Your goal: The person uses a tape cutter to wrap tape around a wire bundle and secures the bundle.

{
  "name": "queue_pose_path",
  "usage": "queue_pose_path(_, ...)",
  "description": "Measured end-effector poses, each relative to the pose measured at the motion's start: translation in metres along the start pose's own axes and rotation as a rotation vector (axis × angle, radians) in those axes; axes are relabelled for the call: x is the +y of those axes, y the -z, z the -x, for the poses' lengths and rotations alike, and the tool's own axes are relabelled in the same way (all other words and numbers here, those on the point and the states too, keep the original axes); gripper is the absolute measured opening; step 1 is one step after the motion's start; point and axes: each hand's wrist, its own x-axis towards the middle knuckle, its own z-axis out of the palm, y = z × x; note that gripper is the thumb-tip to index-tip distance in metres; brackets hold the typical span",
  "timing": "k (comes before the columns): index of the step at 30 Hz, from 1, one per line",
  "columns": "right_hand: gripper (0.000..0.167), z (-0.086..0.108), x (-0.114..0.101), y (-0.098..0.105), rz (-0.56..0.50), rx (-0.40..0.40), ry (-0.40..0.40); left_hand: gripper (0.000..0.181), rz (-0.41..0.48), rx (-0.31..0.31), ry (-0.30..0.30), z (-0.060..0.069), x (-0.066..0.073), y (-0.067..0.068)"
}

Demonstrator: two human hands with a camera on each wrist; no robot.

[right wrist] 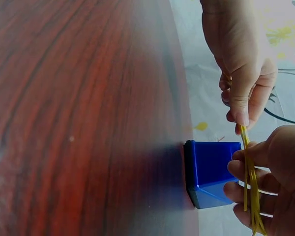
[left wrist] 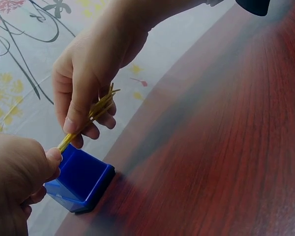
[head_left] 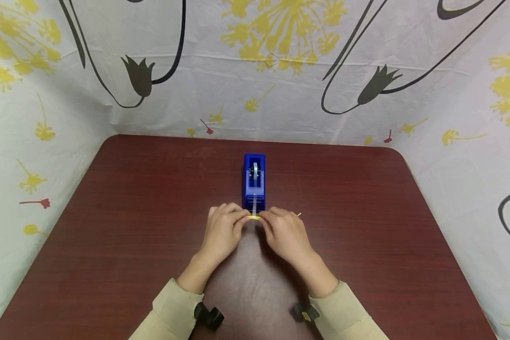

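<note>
A bundle of thin yellow strands (head_left: 253,217) is held level between both hands, just in front of a blue tape dispenser (head_left: 255,177). My left hand (head_left: 224,227) pinches one end between thumb and fingers. My right hand (head_left: 285,232) pinches it farther along; in the left wrist view the loose ends (left wrist: 105,103) fan out past that hand. A strip of clear tape (head_left: 254,202) runs from the dispenser's front to the bundle between the fingertips. In the right wrist view the strands (right wrist: 253,191) lie across the right hand's fingers.
The dispenser stands upright on a dark red-brown wooden table (head_left: 161,189), with a tape roll (head_left: 255,172) inside. A white cloth with printed flowers (head_left: 221,94) hangs behind the table and along its sides. Dark devices (head_left: 209,316) are worn at both sleeve cuffs.
</note>
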Motion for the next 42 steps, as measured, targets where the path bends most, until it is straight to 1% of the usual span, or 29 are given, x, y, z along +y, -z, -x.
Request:
queue_pose_path(3,0.009,0.0,0.001,0.0,0.004,0.011,0.01,0.014,-0.014,-0.003,-0.001,0.0,0.001,0.0)
queue_pose_path(12,0.007,0.0,0.002,0.0,0.005,0.066,0.032,0.011,-0.114,-0.029,-0.038,-0.003,0.005,0.008)
queue_pose_path(18,0.007,-0.001,0.003,0.002,0.014,0.085,0.054,0.014,-0.136,-0.053,-0.042,-0.006,0.007,0.011)
queue_pose_path(24,0.007,-0.003,0.004,0.004,0.001,0.092,0.078,0.018,-0.159,-0.08,-0.042,-0.008,0.006,0.012)
queue_pose_path(31,0.006,-0.003,0.004,0.005,-0.013,0.103,0.081,0.019,-0.186,-0.116,-0.041,-0.01,0.006,0.013)
queue_pose_path(35,0.006,-0.003,0.005,0.004,-0.014,0.12,0.085,0.017,-0.166,-0.118,-0.032,-0.011,0.007,0.013)
queue_pose_path(42,0.005,-0.003,0.005,0.004,-0.026,0.151,0.101,0.013,-0.045,-0.097,0.018,-0.011,0.008,0.014)
